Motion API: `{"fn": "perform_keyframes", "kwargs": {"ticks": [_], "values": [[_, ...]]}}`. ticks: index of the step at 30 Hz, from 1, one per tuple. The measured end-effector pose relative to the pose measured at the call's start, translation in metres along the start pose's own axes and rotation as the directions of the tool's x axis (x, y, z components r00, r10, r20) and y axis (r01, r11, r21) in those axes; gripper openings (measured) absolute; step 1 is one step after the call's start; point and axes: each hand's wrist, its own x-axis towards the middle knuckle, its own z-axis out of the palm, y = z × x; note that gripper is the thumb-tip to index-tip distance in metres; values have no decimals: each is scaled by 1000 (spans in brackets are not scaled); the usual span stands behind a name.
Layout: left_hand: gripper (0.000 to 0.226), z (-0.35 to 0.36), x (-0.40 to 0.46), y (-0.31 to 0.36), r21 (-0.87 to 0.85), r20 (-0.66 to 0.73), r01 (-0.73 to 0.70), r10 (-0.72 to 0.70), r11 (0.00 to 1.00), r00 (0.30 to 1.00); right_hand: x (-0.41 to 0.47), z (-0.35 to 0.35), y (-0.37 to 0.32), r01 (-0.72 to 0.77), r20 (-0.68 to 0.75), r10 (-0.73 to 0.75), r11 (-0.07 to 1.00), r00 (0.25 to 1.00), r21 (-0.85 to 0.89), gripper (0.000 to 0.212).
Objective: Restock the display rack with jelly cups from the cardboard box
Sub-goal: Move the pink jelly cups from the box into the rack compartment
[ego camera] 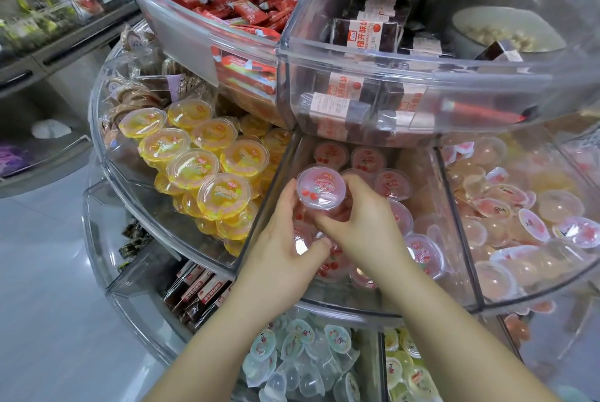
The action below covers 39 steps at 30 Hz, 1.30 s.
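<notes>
The left hand [285, 239] lay low in the middle compartment of the display rack [181, 239], its fingers curled among the pink cups there and against the underside of the raised pink jelly cup [319, 187]; whether it truly gripped one I could not tell. Just right of it, the right hand [360, 223] pinched that cup by its wall, thumb below and fingers over the far rim, lid facing up. Such a cup was probably light, with a thin, slick plastic wall and a peel-off film lid, so holding it by the rim or wall rather than pressing the lid looked safest.

Yellow jelly cups [194, 158] filled the compartment to the left, pale ones [506, 213] the right. The tiers were clear plastic; a pale floor [48, 271] and shop shelving [65, 28] showed at left. The cardboard box was not in view.
</notes>
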Motion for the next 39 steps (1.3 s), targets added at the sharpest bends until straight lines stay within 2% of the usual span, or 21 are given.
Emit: {"fn": "perform_keyframes", "kwargs": {"ticks": [3, 6, 10, 12, 15, 18, 20, 23, 25, 28, 32, 35, 37, 39], "values": [[89, 1, -6, -2, -27, -17, 35, -36, 999, 999, 0, 1, -1, -5, 5, 5, 1000, 1000, 9, 32], [91, 1, -13, -4, -63, -40, 76, -78, 995, 996, 0, 3, -2, -22, 1, 22, 999, 1000, 43, 36], [82, 0, -20, -1, -84, -51, 93, -97, 992, 994, -1, 1, -1, -38, 33, 36, 996, 999, 79, 43], [73, -1, -27, 1, -87, -79, 70, -77, 994, 994, -5, -4, 1, -56, 42, 52, 993, 998, 106, 57], [57, -3, -41, 3, -128, -156, 39, -59, 991, 986, -21, -15, -1, -88, -40, 93, 989, 995, 116, 75], [44, -10, -63, 4, -114, -292, -20, -14, 993, 956, -48, -23, -13, 0, -98, 19, 982, 995, 189, 50], [37, -14, -88, 0, -99, -395, -15, -25, 995, 918, -69, -22, -24, 55, -13, -54, 964, 998, 260, 33], [32, -23, -143, -21, -94, -546, 65, -106, 993, 831, -100, -4, -41, 74, 205, -159, 926, 966, 369, 21], [29, -26, -191, -48, -119, -625, 159, -199, 980, 755, -124, 20, -45, 55, 378, -222, 913, 899, 405, 19], [26, -24, -272, -107, -249, -733, 298, -381, 921, 564, -167, 77, -32, -14, 672, -247, 934, 699, 358, 17], [33, -3, -370, -205, -455, -724, 507, -636, 732, 269, -227, 177, 16, -51, 928, -85, 992, 364, 111, 20], [32, 15, -410, -287, -557, -659, 578, -741, 596, 127, -260, 261, 73, 44, 986, 86, 995, 142, -93, 18], [33, 26, -420, -349, -586, -615, 621, -785, 520, 77, -275, 320, 115, 129, 985, 152, 979, 77, -161, 22], [29, 35, -418, -415, -603, -547, 659, -834, 448, 66, -285, 383, 157, 228, 980, 184, 953, 78, -197, 29]]}}
